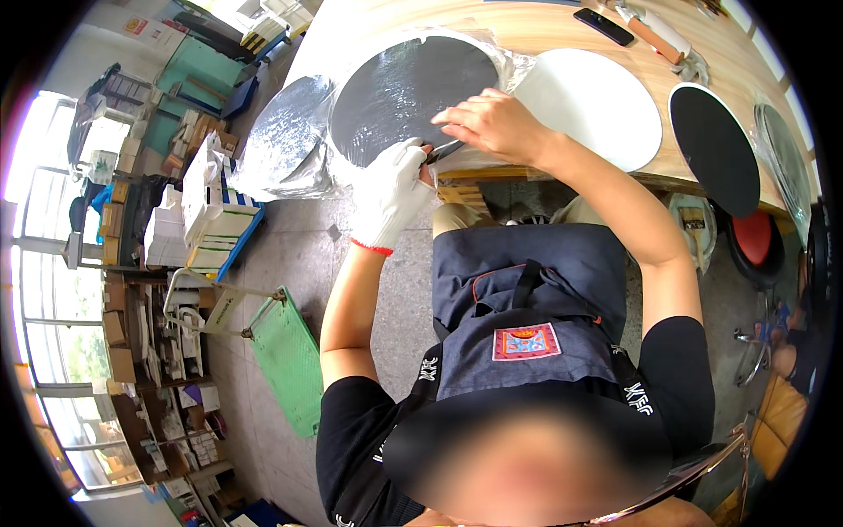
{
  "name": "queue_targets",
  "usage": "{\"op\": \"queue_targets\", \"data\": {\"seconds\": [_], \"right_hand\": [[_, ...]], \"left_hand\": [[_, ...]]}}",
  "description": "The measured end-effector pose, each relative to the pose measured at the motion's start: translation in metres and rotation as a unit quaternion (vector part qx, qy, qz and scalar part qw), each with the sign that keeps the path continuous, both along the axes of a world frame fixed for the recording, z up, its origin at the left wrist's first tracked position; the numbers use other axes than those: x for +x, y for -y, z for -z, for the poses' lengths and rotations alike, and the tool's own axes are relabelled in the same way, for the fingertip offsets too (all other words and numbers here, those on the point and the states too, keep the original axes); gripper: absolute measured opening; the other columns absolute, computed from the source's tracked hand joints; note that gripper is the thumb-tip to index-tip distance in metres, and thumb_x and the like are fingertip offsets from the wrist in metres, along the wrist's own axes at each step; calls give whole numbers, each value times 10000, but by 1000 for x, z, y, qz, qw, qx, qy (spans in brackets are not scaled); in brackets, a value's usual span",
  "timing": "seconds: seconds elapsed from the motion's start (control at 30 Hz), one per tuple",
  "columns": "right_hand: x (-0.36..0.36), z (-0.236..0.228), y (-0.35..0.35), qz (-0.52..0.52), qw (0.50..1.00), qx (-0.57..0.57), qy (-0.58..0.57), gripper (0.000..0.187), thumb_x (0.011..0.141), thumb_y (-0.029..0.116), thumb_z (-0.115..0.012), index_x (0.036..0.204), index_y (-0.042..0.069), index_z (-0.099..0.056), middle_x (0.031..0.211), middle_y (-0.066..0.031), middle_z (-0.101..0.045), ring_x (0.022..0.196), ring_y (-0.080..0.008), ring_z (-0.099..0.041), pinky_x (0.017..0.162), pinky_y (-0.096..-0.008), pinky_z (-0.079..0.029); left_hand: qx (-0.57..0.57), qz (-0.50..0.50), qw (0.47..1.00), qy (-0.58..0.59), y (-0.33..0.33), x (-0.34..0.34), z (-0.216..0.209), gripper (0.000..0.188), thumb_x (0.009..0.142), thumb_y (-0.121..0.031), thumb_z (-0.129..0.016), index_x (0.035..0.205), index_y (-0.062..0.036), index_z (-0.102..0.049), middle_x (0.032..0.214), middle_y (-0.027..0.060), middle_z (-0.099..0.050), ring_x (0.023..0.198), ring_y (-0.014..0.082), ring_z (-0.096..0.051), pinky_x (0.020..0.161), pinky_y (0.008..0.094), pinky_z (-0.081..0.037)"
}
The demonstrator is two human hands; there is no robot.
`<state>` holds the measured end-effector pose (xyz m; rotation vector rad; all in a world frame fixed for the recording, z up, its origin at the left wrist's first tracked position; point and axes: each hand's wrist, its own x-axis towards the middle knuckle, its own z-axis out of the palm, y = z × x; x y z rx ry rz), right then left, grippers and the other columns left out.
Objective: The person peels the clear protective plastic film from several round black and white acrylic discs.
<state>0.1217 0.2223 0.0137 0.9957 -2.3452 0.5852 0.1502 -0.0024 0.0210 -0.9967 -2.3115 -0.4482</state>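
Observation:
A large dark grey disc with a pale rim lies at the table's near edge, with shiny clear film over and around it. My left hand, in a white glove with a red cuff, is at the disc's near edge, fingers closed around a small dark, narrow object too indistinct to name. Bare, my right hand hovers over the disc's right side, fingers bent and tips together; whatever is between them is too small to make out. To its right lies a white disc.
A film-wrapped disc overhangs the table's left end. Rightward are a black oval disc, more wrapped discs and a phone. A green platform trolley and loaded shelves stand left; a red-topped stool is right.

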Motion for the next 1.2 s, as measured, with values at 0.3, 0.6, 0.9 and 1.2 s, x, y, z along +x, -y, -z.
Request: {"op": "queue_targets", "data": {"seconds": [0.3, 0.6, 0.9, 1.2], "right_hand": [[17, 24, -1, 4, 998, 61, 0, 196, 897, 268, -636, 1082, 222, -678, 836, -11, -683, 752, -212, -681, 617, -345, -532], [-10, 18, 9, -40, 965, 112, -233, 151, 805, 111, -659, 951, 108, -695, 952, 32, -661, 889, -130, -620, 685, -294, -522], [-10, 6, 6, -61, 998, -13, 26, 100, 799, 153, -716, 876, 112, -666, 829, -4, -666, 802, -198, -634, 684, -314, -522], [-11, 4, 6, -65, 986, 32, -153, 54, 824, 199, -685, 845, 150, -687, 1013, -1, -668, 945, -174, -633, 775, -323, -512]], "left_hand": [[66, -80, 993, 59, 9, 0, 0, 181, 864, -44, -610, 1019, -84, -694, 930, 110, -716, 858, 286, -700, 761, 351, -533], [64, -110, 982, 140, 13, 1, -5, 452, 834, 33, -559, 1203, -192, -692, 955, 84, -721, 835, 228, -704, 765, 310, -522], [45, -36, 992, 113, 21, -5, -1, 369, 810, 55, -567, 1095, -126, -718, 1088, 90, -711, 957, 237, -697, 805, 313, -533], [78, -42, 992, 84, 18, -11, 9, 169, 858, -107, -662, 1017, -110, -720, 955, 88, -714, 892, 262, -693, 751, 337, -536]]}}
